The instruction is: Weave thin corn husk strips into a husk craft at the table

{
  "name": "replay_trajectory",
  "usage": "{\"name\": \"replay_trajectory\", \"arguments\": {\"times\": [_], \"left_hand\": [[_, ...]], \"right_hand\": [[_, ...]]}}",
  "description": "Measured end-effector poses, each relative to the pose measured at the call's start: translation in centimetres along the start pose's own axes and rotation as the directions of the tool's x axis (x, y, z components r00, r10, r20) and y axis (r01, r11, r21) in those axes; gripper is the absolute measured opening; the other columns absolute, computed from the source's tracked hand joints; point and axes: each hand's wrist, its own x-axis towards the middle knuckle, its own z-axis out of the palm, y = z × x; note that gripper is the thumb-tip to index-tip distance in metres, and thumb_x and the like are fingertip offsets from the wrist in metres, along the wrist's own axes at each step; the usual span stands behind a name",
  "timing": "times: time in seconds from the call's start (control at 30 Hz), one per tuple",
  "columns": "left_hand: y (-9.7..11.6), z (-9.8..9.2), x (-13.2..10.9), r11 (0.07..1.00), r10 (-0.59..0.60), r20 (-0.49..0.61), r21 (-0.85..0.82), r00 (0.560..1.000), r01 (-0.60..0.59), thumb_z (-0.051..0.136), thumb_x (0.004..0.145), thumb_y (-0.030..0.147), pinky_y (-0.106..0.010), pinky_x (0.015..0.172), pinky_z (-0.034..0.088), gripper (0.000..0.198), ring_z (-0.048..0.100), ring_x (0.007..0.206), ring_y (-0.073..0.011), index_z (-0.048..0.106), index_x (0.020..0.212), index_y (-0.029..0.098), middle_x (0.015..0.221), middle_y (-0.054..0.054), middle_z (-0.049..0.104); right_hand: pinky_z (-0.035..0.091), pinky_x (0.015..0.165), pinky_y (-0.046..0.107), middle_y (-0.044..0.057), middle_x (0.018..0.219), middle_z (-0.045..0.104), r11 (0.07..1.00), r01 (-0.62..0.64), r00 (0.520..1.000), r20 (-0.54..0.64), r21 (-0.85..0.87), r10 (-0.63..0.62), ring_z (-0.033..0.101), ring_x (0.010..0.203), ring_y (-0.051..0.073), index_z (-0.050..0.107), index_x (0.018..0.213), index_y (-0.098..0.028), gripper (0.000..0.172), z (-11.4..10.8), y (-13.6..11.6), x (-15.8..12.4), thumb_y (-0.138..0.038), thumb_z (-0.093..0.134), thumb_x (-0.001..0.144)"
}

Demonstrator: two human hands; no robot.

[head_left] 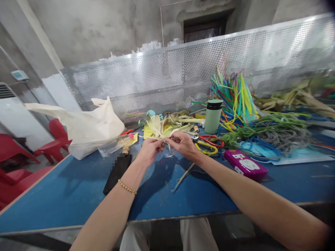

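Note:
My left hand [151, 150] and my right hand [182, 143] meet over the blue table [162, 202], fingertips pinched close together. Between them is a pale corn husk [156, 126], its leafy end fanning up above my fingers. A thin white strip [169, 149] dangles below the fingertips. Just right of my right hand lie scissors [206, 147] with yellow handles, beside a red-handled tool [216, 141]. A narrow strip of husk [184, 177] rests on the table below my right wrist. More husks [180, 118] are heaped behind the hands.
On the left are a white plastic bag [91, 132] and a black phone [117, 174]. To the right stand a green tumbler [213, 118], a purple box [246, 164], green cords [277, 125] and colourful pipe cleaners [238, 97]. A perforated metal panel [157, 83] runs along the back.

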Motion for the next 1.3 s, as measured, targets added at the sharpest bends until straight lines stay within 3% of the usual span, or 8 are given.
{"name": "replay_trajectory", "arguments": {"times": [0.17,0.27,0.4,0.6,0.8,1.0,1.17,1.3], "left_hand": [[0.0,-0.1,0.2,0.996,-0.055,-0.059,-0.071,0.997,0.051,0.076,0.063,0.017,-0.023,0.052,0.035,0.016,0.047,0.048,-0.0075,0.064,0.063,0.008,0.058,-0.002,0.057],[0.1,0.0,0.3,0.990,-0.097,-0.090,-0.116,0.991,0.086,0.076,0.062,0.013,-0.023,0.055,0.038,0.013,0.048,0.050,-0.0068,0.064,0.064,0.007,0.058,-0.002,0.057],[0.0,0.0,0.3,0.989,-0.094,-0.101,-0.125,0.990,0.081,0.076,0.064,0.014,-0.022,0.055,0.039,0.013,0.051,0.053,-0.0075,0.065,0.066,0.007,0.061,-0.004,0.060],[0.1,-0.1,0.2,0.990,-0.057,-0.121,-0.132,0.991,0.041,0.075,0.064,0.014,-0.022,0.054,0.038,0.014,0.049,0.054,-0.0070,0.063,0.061,0.008,0.059,-0.002,0.057],[0.0,-0.2,0.4,0.996,-0.031,-0.127,-0.087,0.991,0.020,0.075,0.058,0.016,-0.023,0.054,0.036,0.016,0.050,0.052,-0.0078,0.064,0.067,0.008,0.062,-0.002,0.058],[-0.8,-0.2,0.5,0.947,0.112,-0.136,0.315,0.984,-0.064,0.068,0.061,0.020,-0.025,0.050,0.032,0.011,0.043,0.047,-0.0089,0.060,0.060,0.013,0.050,0.002,0.052],[-1.3,0.4,0.0,0.803,0.144,-0.082,0.592,0.986,-0.068,0.064,0.065,0.023,-0.025,0.052,0.027,0.014,0.039,0.049,-0.0093,0.058,0.055,0.015,0.047,0.003,0.047],[-1.2,1.0,-0.4,0.780,0.145,-0.003,0.616,0.989,-0.113,0.061,0.067,0.025,-0.026,0.053,0.024,0.023,0.033,0.051,-0.0088,0.054,0.049,0.015,0.047,0.004,0.041]], "right_hand": [[0.040,0.055,0.023,0.002,0.077,0.064,0.997,0.078,0.997,0.008,-0.019,-0.078,0.050,0.058,0.010,0.068,0.085,-0.016,0.012,0.1,0.3,-0.2,-0.027,0.064,0.083],[0.042,0.057,0.024,0.002,0.078,0.063,0.981,0.139,0.990,0.011,-0.133,-0.139,0.051,0.060,0.011,0.066,0.096,-0.016,0.018,0.0,0.3,-0.3,-0.024,0.069,0.079],[0.046,0.067,0.026,0.004,0.077,0.064,0.950,0.262,0.963,-0.012,-0.172,-0.268,0.059,0.072,0.015,0.067,0.086,-0.018,0.004,-0.2,0.4,-0.2,-0.018,0.065,0.082],[0.048,0.074,0.028,0.006,0.085,0.067,0.911,0.384,0.922,0.102,-0.148,-0.372,0.062,0.080,0.017,0.070,0.094,-0.019,0.024,0.0,0.3,-0.5,-0.005,0.055,0.081],[0.049,0.079,0.030,0.007,0.093,0.064,0.934,0.290,0.951,0.171,-0.208,-0.257,0.061,0.089,0.019,0.070,0.102,-0.018,0.047,-1.1,0.5,-0.2,0.005,0.044,0.071],[0.047,0.078,0.031,0.009,0.089,0.064,0.922,0.147,0.986,-0.025,-0.359,-0.167,0.059,0.083,0.019,0.070,0.103,-0.013,0.038,-2.2,0.7,0.8,0.000,0.045,0.077],[0.043,0.071,0.027,0.007,0.084,0.066,0.948,0.107,0.991,0.113,-0.301,-0.076,0.056,0.073,0.015,0.072,0.103,-0.013,0.027,-1.0,-0.8,1.6,-0.014,0.051,0.087],[0.037,0.059,0.024,0.003,0.071,0.064,0.976,-0.055,0.974,0.205,-0.209,0.099,0.051,0.060,0.011,0.074,0.103,-0.011,0.027,-0.8,-1.0,2.5,-0.021,0.056,0.084]]}}
